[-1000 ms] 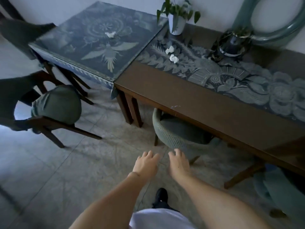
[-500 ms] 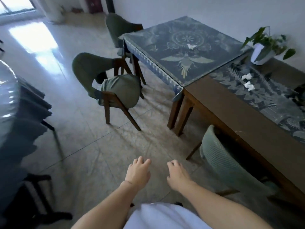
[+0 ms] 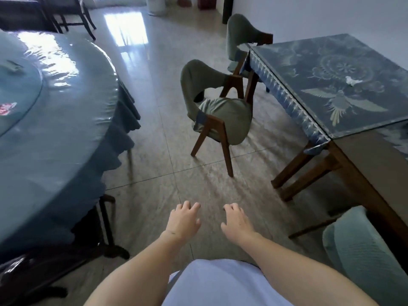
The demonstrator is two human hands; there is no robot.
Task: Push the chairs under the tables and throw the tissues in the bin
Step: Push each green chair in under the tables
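A green-cushioned wooden chair (image 3: pixel 217 111) stands pulled out on the tiled floor, left of the square patterned table (image 3: pixel 344 85). A second green chair (image 3: pixel 240 38) sits at that table's far corner. One crumpled white tissue (image 3: pixel 353 80) lies on the square table. At the lower right, the back of a woven green chair (image 3: pixel 357 250) shows, tucked under the long brown table (image 3: pixel 375 164). My left hand (image 3: pixel 183 221) and my right hand (image 3: pixel 236 221) hover side by side over the floor, fingers loosely curled, holding nothing, well short of the pulled-out chair.
A large round table with a shiny blue cloth (image 3: pixel 50 129) fills the left side, with dark chair legs (image 3: pixel 106 226) beneath it. More dark chairs (image 3: pixel 72 14) stand at the back left. Open tiled floor runs between the round table and the square one.
The view has swung left, away from the long table and its plant toward the pulled-out chair and the round table. Both hands stay together in front of me, empty.
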